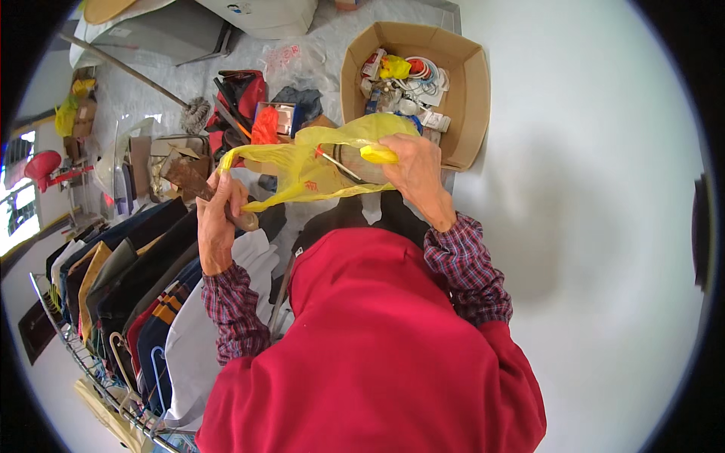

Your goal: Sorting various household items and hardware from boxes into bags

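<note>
Stretched between both hands is a thin yellow plastic bag point(283, 175), its mouth spread wide. My left hand point(220, 209) grips one end of it, along with a rusty-bladed tool point(190, 180) that has a wooden handle; the fingers hide part of this tool. The opposite side of the bag is bunched in my right hand point(416, 172). Within the bag's opening shows a slender rod point(342, 166) with a red end; whether it lies inside or beneath the bag, I cannot tell.
An open cardboard box point(473, 113) holds coiled cables and small packages beside the white wall point(572, 198). A red-and-black bag point(252, 93) with tools lies on the floor. A mop point(195, 113) leans at upper left; a clothes rack point(107, 390) stands at left.
</note>
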`<state>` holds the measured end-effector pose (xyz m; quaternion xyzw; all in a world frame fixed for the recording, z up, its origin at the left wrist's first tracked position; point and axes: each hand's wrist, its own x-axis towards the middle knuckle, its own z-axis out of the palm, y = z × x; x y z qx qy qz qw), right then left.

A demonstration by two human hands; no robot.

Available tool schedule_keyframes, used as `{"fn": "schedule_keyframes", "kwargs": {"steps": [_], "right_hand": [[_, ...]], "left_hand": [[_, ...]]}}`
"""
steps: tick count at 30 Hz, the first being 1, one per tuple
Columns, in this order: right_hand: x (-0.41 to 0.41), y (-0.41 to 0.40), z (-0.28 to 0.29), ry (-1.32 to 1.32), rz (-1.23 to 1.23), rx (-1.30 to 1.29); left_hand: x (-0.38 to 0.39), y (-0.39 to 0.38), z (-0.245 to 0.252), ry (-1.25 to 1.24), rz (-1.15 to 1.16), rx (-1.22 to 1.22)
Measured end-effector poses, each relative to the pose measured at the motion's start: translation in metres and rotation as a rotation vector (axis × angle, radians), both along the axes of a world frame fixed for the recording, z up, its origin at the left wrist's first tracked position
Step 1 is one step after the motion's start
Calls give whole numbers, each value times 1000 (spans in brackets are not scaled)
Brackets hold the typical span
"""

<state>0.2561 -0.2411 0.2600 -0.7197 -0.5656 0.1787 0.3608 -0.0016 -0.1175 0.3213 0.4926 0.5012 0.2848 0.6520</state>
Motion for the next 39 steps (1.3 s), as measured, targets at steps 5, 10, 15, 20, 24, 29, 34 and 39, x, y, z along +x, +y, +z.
{"fn": "schedule_keyframes", "kwargs": {"steps": [5,10,15,20,24,29,34,39], "right_hand": [[-1,-1,-1,8,7,-32],[0,-6,-7,105,4,14],[6,-25,-25,128,75,95],[14,-38,-25,167,397,50],[18,-52,-27,96,566,-157],[23,-63,-2,73,656,-494],[14,-41,18,399,715,-391],[-46,5,1,298,614,-519]], "left_hand": [[1,3,1,-22,-32,4],[7,-1,9,13,-91,34],[13,-5,9,23,-164,11],[10,-8,5,76,-178,40],[23,-20,16,156,-185,46],[23,-32,31,256,-438,-101],[24,-41,36,234,-397,-141],[27,-40,32,159,-405,-80]]}}
